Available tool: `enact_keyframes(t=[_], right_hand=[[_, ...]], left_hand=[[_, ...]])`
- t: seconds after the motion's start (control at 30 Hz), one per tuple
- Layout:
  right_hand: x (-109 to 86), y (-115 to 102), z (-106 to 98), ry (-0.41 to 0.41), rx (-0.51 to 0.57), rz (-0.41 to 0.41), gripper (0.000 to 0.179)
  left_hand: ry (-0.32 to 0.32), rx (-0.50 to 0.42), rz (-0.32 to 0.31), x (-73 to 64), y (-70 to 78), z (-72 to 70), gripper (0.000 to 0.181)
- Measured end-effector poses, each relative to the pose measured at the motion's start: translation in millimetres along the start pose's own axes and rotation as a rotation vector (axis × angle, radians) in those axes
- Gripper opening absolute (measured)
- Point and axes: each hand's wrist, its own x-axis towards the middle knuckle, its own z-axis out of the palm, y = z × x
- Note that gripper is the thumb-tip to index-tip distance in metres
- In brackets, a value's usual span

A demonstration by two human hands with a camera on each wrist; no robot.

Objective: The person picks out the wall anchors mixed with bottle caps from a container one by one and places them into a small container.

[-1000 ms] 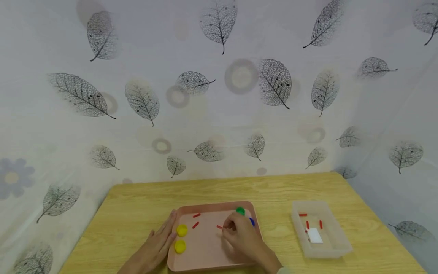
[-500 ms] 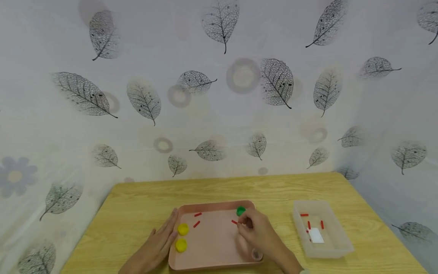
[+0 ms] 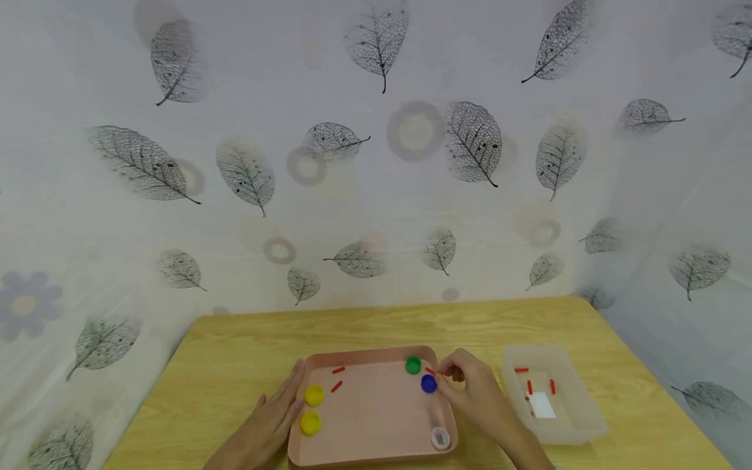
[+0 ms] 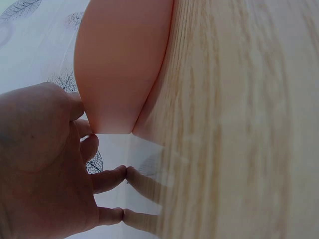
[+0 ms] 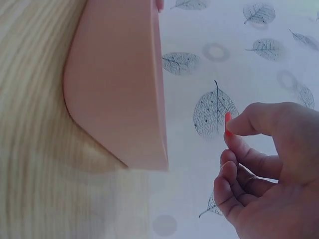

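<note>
My right hand pinches a small red stick between thumb and index finger, above the right rim of the pink tray. Just left of those fingertips, inside the tray, are a green cap and a blue cap. A clear whitish cap lies at the near right corner. My left hand rests along the tray's left side, fingers extended, two fingertips down on the table in the left wrist view. Beside it in the tray sit two yellow caps. Two loose red sticks lie toward the tray's far left.
Right of the tray stands a translucent plastic box holding several red sticks and a white card. The wooden table ends at a leaf-patterned cloth behind and at the sides.
The right hand has carried the red stick rightward from mid-tray to the right rim, uncovering the blue and clear caps. The left hand stays in place.
</note>
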Motion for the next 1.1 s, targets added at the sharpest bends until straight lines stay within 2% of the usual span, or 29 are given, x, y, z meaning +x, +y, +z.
enact_keyframes(t=[0.1, 0.27, 0.57, 0.8, 1.1], right_hand=[[1.9, 3, -7, 0.027, -0.029, 0.015, 0.02], [4.0, 11, -18, 0.06, -0.071, -0.006, 0.02], [3.7, 31, -52, 0.174, -0.158, -0.024, 0.023], [-1.0, 44, -79, 0.201, -0.191, 0.052, 0.015], [-6.1, 64, -100, 0.216, -0.26, 0.134, 0.008]], left_hand=[[-0.011, -0.001, -0.015, 0.2, 0.6, -1.4, 0.061], [-0.034, -0.011, -0.047, -1.5, 2.2, -2.3, 0.062], [-0.03, -0.024, -0.041, -1.3, 4.9, -2.5, 0.063], [-0.018, -0.002, -0.024, 0.1, 1.4, 1.3, 0.063], [-0.015, -0.001, -0.024, 0.1, 0.9, 1.7, 0.062]])
